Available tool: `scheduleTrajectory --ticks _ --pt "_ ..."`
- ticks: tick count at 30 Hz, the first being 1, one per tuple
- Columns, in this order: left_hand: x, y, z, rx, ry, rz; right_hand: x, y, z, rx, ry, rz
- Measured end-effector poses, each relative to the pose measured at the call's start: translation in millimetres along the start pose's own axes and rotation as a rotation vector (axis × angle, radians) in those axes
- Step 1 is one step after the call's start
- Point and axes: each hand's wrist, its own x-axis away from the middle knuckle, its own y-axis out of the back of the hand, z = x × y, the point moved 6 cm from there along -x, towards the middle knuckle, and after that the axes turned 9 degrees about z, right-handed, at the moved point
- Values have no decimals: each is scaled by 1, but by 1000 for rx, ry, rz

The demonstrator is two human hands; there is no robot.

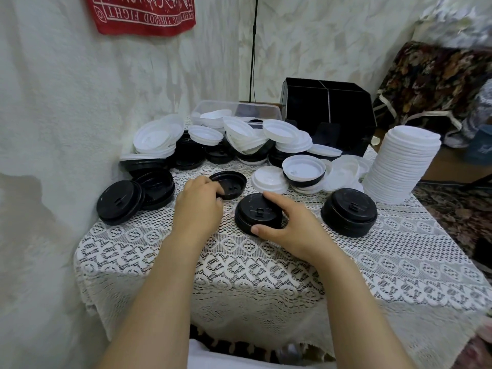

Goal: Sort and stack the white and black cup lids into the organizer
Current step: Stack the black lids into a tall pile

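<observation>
Only readable writing here is on the red cloth [141, 14] pinned to the wall at 11 o'clock. It has white letters hanging upside down; I can make out "GOOD FIGHT" and the rest is cropped or too mushy. Can't read a brand on any lid. On the lace tablecloth [266, 262], the left hand [198, 206] has its fingers curled onto the near rim of an upturned black lid [231, 182] just left of centre, so that one's pinched. The right hand [290, 227] is clamped round a short black stack [258, 211] dead centre, thumb on the near edge and forefinger over the far edge. A second black stack [350, 215] sits at 3 o'clock from it, apart, nobody touching it. Further out toward 2 o'clock is the tall white stack [399, 166]. The organizer [328, 113] is the black divided box at 1 o'clock at the back of the table, too dark inside to tell what's in it. The mixed heap of lids [213, 145], white ones over black, sprawls across 12 o'clock between the hands and the organizer. Behind the heap is a clear tub [234, 109] with a few white lids in it. Some leaning black lids [119, 206] sit at 9 o'clock by the wall. A thin black pole [253, 49] runs up at 12, with patterned fabric [439, 81] off at 2.
</observation>
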Motion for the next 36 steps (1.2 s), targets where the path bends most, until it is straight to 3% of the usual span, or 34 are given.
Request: scheduleTrajectory --ticks 3,7,11,15,25,27,32,36 --pt "-2 9 -5 197 -88 -63 3 1 0 -89 22 3" --pt "3 29 -16 686 -153 -98 12 20 8 -273 130 -169" --pt "7 27 -22 1121 -146 29 14 22 24 -216 238 -192" --pt "11 25 -24 1366 -73 108 11 14 31 -164 276 -96" --pt "21 21 -30 1329 73 283 13 -3 48 -125 318 64" --pt "20 19 -28 1360 96 280 12 -2 49 -124 329 12" --pt "22 18 -27 1388 9 314 13 16 38 -139 222 -308" --pt "24 18 -23 1366 -44 325 11 14 29 -153 190 -267"
